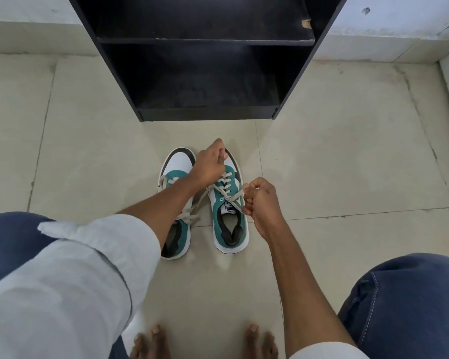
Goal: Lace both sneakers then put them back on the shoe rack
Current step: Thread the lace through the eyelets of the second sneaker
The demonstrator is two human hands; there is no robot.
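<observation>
Two teal, white and black sneakers stand side by side on the floor, toes toward the rack. My left hand [210,161] reaches across the left sneaker [178,177] and is closed over the toe end of the right sneaker [230,224], pinching its lace. My right hand [261,198] is a fist beside the right sneaker's tongue, gripping the other end of the beige lace [224,189], which runs taut through the eyelets. The left sneaker's lace [189,215] lies loose across it, partly hidden by my forearm.
A black shoe rack [205,73] stands just beyond the sneakers, its two visible shelves bare. My knees in blue jeans frame the lower corners, and my bare toes [205,343] show at the bottom edge. Beige floor tiles [347,164] surround everything.
</observation>
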